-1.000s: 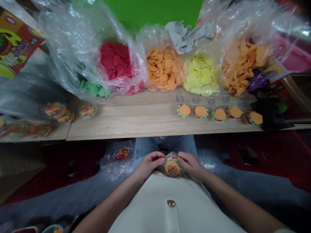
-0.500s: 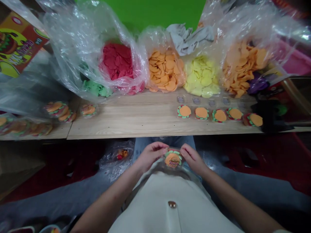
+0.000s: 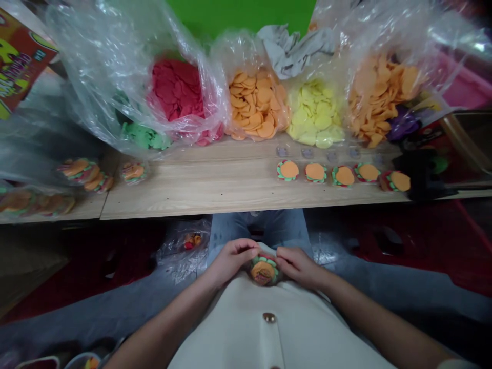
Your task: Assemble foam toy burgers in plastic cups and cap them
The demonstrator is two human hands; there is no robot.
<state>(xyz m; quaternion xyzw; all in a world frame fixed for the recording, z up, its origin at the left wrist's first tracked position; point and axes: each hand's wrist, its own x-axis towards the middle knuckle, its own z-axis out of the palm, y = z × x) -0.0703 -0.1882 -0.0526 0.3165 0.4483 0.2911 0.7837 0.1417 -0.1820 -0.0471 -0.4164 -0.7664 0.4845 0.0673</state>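
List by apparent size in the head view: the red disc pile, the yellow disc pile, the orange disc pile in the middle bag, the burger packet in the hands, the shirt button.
Red disc pile
Orange disc pile and yellow disc pile: too alike to rank
Burger packet, though nearness to the camera may inflate it
Shirt button

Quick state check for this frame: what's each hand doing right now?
Left hand: closed, gripping one side of the clear plastic burger packet.
Right hand: closed, gripping the other side of the same packet.
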